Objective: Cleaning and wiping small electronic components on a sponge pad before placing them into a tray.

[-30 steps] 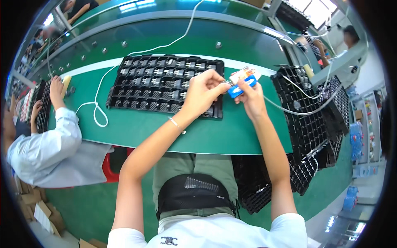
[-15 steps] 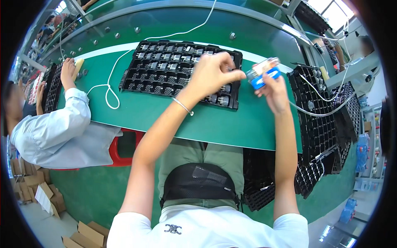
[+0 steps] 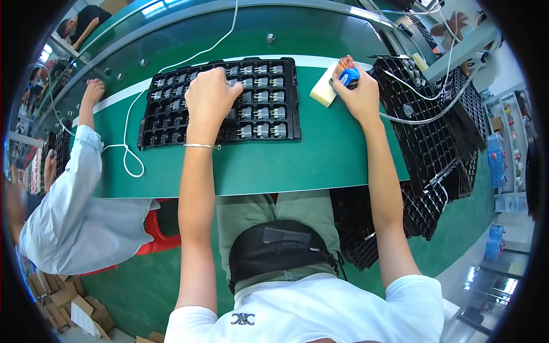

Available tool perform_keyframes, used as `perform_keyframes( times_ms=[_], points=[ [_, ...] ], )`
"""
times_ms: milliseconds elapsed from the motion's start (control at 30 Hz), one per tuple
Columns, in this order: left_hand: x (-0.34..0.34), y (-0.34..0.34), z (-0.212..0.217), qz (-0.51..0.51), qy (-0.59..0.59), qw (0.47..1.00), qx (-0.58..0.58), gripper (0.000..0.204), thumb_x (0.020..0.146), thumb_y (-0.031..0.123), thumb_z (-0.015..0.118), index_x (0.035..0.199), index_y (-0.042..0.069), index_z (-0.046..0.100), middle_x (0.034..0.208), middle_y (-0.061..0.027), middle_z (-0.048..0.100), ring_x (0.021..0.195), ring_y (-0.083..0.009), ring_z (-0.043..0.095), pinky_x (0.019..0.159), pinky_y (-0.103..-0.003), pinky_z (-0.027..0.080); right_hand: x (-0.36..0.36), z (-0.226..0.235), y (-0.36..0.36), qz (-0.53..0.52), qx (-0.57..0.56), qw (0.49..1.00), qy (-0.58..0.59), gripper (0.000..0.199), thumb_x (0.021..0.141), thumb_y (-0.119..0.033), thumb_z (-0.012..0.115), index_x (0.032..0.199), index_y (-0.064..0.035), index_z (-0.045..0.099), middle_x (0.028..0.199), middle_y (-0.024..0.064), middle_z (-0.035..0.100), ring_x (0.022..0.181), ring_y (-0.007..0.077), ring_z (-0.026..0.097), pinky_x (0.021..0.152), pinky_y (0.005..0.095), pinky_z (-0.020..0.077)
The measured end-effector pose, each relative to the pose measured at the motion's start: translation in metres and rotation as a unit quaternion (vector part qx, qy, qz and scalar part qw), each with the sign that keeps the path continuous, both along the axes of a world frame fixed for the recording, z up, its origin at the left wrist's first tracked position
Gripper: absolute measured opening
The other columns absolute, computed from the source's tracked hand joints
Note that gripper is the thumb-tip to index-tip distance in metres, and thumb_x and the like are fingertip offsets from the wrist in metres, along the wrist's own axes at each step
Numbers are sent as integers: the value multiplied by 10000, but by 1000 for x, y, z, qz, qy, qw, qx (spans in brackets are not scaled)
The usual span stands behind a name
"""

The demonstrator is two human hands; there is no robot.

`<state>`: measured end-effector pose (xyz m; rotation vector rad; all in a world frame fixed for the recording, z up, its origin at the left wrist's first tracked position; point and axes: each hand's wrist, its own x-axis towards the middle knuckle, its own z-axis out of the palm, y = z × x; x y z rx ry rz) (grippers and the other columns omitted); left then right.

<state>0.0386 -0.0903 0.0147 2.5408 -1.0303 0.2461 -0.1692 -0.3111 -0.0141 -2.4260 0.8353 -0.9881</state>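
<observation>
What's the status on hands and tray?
Left hand over black tray, grip hidden. Right hand holding blue item. Tray partly filled. White cable beside it, seemingly not blocking.

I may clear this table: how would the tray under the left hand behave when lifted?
The black tray would probably flex slightly, its moulded walls looking thin. Its pronged parts could spill if tilted, sitting in open-topped pockets.

1. The room is bright, and the black tray (image 3: pixel 294 94) shows up clearly on the green table (image 3: pixel 309 166).
2. Beyond the tray, a white shine sits on the metal rail (image 3: pixel 366 14).
3. That rail bends like a bow.
4. Far left of the tray, small things look fuzzy.
5. Far right of the tray, lower down, white spots glare.
6. Black corners sit far out around the tray.
</observation>
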Motion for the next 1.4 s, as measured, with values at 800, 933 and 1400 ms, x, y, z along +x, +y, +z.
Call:
perform_keyframes(
  times_ms=[800,933,1400],
  points=[
    [-39,-37,-25,-197,544,716,-390,199,854,175,706,929,36,585,700,-26,639,514,-49,502,461,-176,344,3,-8,2,-14,1,1000,-13,411,749,-254,742,1066,-11,643,775,76,645,613,131,588,606,274,484],
    [-36,-36,-28,-192,538,719,-397,200,874,189,686,968,32,605,716,-33,633,536,-54,516,477,-182,352,7,-10,-1,2,1,1000,-26,430,750,-251,743,1091,-13,632,762,83,648,615,146,611,614,283,493],
    [-33,-40,-31,-187,536,695,-442,154,875,128,663,967,21,601,709,-25,633,521,-38,509,434,-168,348,114,-4,-96,-11,-7,1000,5,456,694,-331,702,1055,-65,621,885,217,683,868,411,653,786,465,512]
  ],
)
